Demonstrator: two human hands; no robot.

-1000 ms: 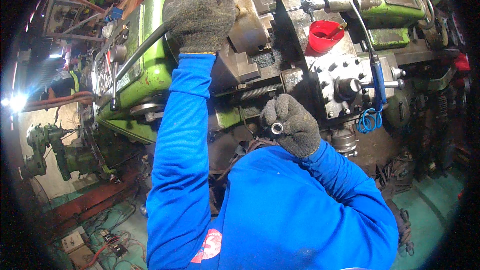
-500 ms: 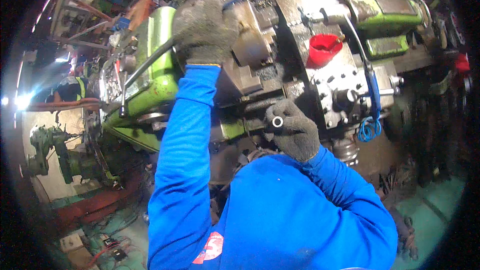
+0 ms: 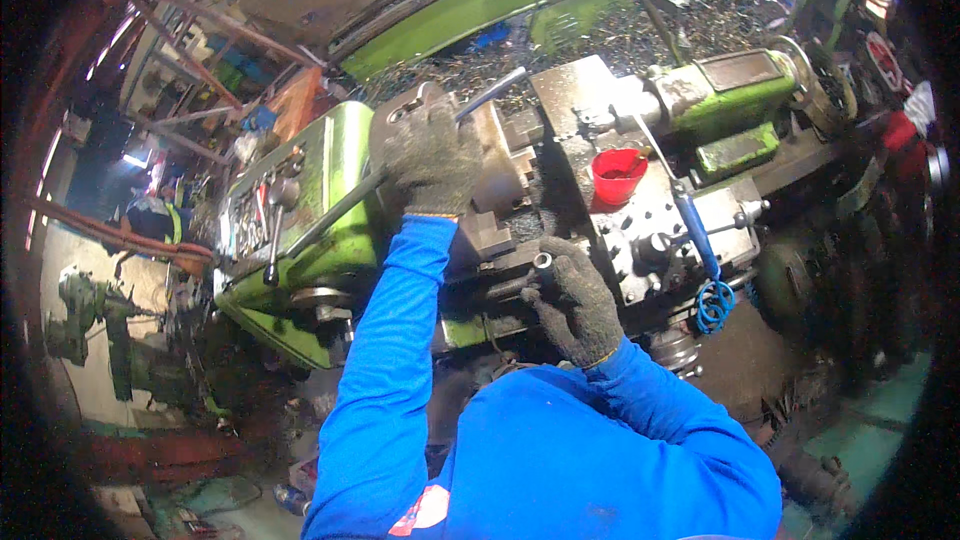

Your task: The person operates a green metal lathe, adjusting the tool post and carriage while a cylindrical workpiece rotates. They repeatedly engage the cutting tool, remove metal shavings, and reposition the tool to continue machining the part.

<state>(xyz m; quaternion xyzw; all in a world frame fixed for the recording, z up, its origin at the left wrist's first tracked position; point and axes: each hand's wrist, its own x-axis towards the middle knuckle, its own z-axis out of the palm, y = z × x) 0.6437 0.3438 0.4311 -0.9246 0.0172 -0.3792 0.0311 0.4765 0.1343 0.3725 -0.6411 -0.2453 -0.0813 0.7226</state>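
Observation:
My left hand (image 3: 432,162), in a dark work glove, is closed round a long metal bar (image 3: 340,215) at the lathe chuck (image 3: 495,165). The bar slants past both sides of the fist, and the glove hides its middle. Lower and to the right, my gloved right hand (image 3: 578,305) holds a small metal tube (image 3: 543,261) between thumb and fingers. The tube's round hollow end faces up; the rest is hidden by the glove. This hand is just in front of the lathe bed, left of the tool carriage.
A red cup (image 3: 618,178) stands on the carriage (image 3: 625,250), beside a blue-handled rod (image 3: 695,230) with a blue coiled cord. The green tailstock (image 3: 720,95) is at the right. Metal shavings (image 3: 440,70) lie behind. Tools rest on the green headstock (image 3: 300,180). Another person (image 3: 155,220) is far left.
The view has tilted, so the lathe appears lower and more of the shavings behind it show. Both hands keep their grips on the bar and the tube.

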